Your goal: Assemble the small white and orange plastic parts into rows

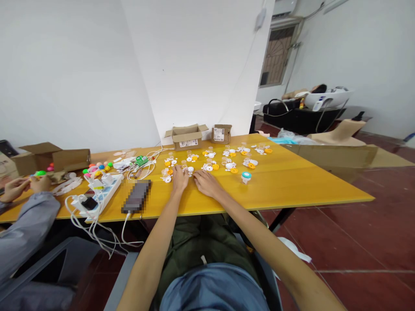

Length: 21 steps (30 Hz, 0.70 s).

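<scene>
My left hand (pixel 180 180) rests on the table with its fingers stretched forward among small plastic parts. Beside its fingertips are a white disc (pixel 190 169) and a clear cup (pixel 184 163). My right hand (pixel 206 183) lies just to the right, palm down, its fingers pointing toward the same white disc. I see nothing held in either hand, though the undersides of the fingers are hidden. Close by on the left lie an orange ring (pixel 170 172) and a white round piece (pixel 167 179). To the right stands a clear piece with a teal-and-white lid (pixel 246 176).
Several clusters of orange, white and clear parts (pixel 229 165) spread across the yellow table (pixel 292 185). Cardboard boxes (pixel 188 140) stand against the wall. At left are a phone (pixel 136 196), a power strip (pixel 106 192) with cables, coloured balls (pixel 97 168) and another person's hands (pixel 40 183).
</scene>
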Tool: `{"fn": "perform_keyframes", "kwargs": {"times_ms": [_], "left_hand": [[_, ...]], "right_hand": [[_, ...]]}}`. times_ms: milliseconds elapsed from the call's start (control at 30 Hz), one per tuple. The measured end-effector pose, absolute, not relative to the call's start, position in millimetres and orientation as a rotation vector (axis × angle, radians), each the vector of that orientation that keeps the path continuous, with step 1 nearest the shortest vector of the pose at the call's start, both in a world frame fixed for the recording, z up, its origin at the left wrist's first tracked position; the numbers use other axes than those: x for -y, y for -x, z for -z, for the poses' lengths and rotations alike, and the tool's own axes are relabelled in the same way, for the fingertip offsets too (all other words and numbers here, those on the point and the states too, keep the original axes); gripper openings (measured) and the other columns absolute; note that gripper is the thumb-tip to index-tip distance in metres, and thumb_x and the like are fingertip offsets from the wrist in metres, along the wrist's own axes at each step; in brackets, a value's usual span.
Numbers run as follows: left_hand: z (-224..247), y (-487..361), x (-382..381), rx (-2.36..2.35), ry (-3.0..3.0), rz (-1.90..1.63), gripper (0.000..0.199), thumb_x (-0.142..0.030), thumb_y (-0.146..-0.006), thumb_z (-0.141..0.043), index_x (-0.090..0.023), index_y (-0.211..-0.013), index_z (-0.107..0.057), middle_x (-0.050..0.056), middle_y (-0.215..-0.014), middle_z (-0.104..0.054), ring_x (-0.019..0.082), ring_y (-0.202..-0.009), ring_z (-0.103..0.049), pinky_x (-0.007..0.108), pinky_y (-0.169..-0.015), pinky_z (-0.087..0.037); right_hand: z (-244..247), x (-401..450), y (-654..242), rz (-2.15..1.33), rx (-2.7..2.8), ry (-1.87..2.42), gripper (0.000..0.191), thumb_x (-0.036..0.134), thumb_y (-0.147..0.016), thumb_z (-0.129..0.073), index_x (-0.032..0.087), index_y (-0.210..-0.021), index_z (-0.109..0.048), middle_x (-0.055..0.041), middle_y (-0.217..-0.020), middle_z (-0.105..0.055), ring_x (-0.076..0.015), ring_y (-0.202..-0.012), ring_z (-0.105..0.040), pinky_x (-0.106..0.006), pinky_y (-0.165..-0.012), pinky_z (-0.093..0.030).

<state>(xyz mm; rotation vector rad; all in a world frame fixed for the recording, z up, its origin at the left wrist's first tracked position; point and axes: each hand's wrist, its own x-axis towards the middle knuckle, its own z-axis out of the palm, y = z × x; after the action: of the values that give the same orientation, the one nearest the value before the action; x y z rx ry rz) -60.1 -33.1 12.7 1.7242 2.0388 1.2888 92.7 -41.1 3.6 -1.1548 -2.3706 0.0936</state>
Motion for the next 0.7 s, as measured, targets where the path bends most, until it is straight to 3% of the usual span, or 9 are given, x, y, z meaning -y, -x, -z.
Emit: {"fn": "perform_keyframes", "kwargs": {"times_ms": [400, 700], "left_hand": [[-14.5, 61.4, 31.1, -2.056, -1.568, -1.289, 0.017, -0.040, -0.095, -0.052, -0.023, -0.094, -0.055, 0.015, -0.121, -0.065, 0.029, -0.118, -0.062, 0.041, -0.105, -0.045], [-10.0, 62.5, 26.9, -2.038, -1.472, -1.393, 0.018, -0.042, -0.091, -0.056, -0.024, -0.087, -0.058, 0.014, -0.114, -0.070, 0.030, -0.117, -0.064, 0.041, -0.104, -0.048]], "right_hand": [[0.1, 38.2, -92.9, -0.078, 2.358, 1.125, 0.028, 0.020, -0.099, -0.048, 0.019, -0.117, -0.068, -0.0135, -0.126, -0.067, -0.0240, -0.121, -0.058, -0.040, -0.107, -0.044], [2.8, 36.4, -92.2, -0.071, 2.354, 1.122, 0.028, 0.020, -0.099, -0.048, 0.018, -0.118, -0.068, -0.0140, -0.128, -0.067, -0.0240, -0.121, -0.058, -0.040, -0.108, -0.044]]}}
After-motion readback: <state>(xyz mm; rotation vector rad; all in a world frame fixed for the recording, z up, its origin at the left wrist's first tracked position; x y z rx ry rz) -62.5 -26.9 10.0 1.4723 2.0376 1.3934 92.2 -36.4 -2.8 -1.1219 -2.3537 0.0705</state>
